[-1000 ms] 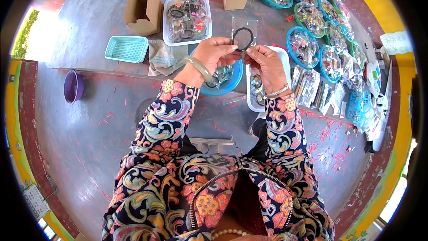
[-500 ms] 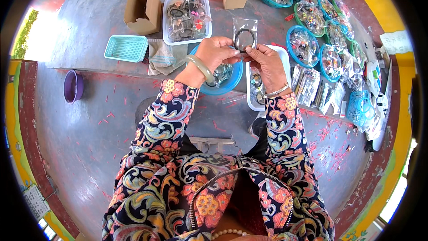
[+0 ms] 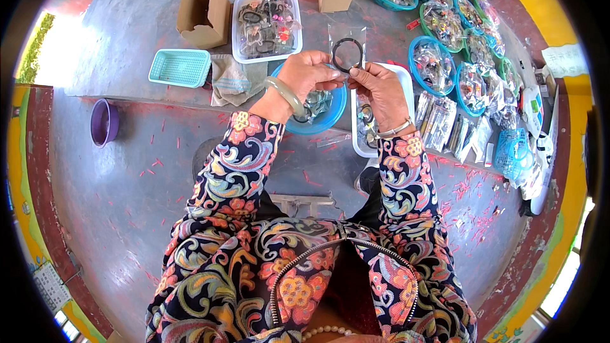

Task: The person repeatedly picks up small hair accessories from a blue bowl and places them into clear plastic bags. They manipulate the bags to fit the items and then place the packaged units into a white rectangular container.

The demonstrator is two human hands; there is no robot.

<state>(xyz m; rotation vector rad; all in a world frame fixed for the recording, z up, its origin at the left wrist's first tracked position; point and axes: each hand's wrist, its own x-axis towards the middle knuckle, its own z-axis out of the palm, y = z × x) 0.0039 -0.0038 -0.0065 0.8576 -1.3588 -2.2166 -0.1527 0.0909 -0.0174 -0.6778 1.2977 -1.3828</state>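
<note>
In front of me, both hands hold up a small clear plastic bag (image 3: 357,32) with a black ring-shaped band (image 3: 347,40) in it, perhaps a hair tie or bracelet. At its lower left side, the thumb and fingers of my left hand (image 3: 304,79) are closed in a pinch. My right hand (image 3: 383,92) pinches the lower right part, its thumb against the band. Below my left hand sits a blue basin (image 3: 316,129) with bagged items. Under my right hand is a white tray (image 3: 356,133) of bagged pieces, partly hidden by the hand.
A white tub (image 3: 237,32) of bagged accessories stands beyond my left hand. Beside it are a cardboard box (image 3: 213,13), a turquoise basket (image 3: 180,79) and a grey cloth (image 3: 232,79). Several filled basins (image 3: 413,57) crowd the right. A purple bucket (image 3: 105,124) stands at left.
The black band in the bag has tilted to face me more fully and shows as a rounder ring. The bag has shifted slightly left; both hands stay almost in place.
</note>
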